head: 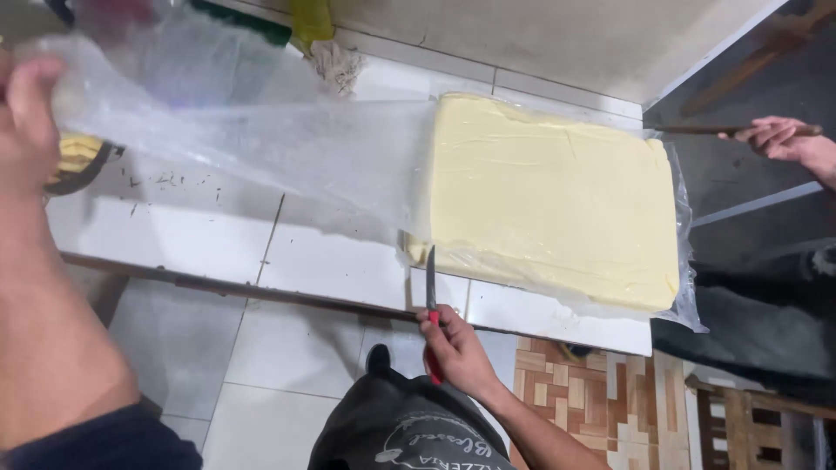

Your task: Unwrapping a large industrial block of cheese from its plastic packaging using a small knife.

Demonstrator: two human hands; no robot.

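At the counter edge, right hand [457, 348] grips a knife [430, 287]; left hand [26, 122] seemingly pinches plastic wrap [261, 139].

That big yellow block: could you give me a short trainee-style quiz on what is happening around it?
1. True or false: the right hand holds a red-handled knife.
2. What does the left hand lift? A) clear plastic sheet B) towel C) plate
3. On what does the yellow block lie?
Key: 1 true; 2 A; 3 the white tiled counter.
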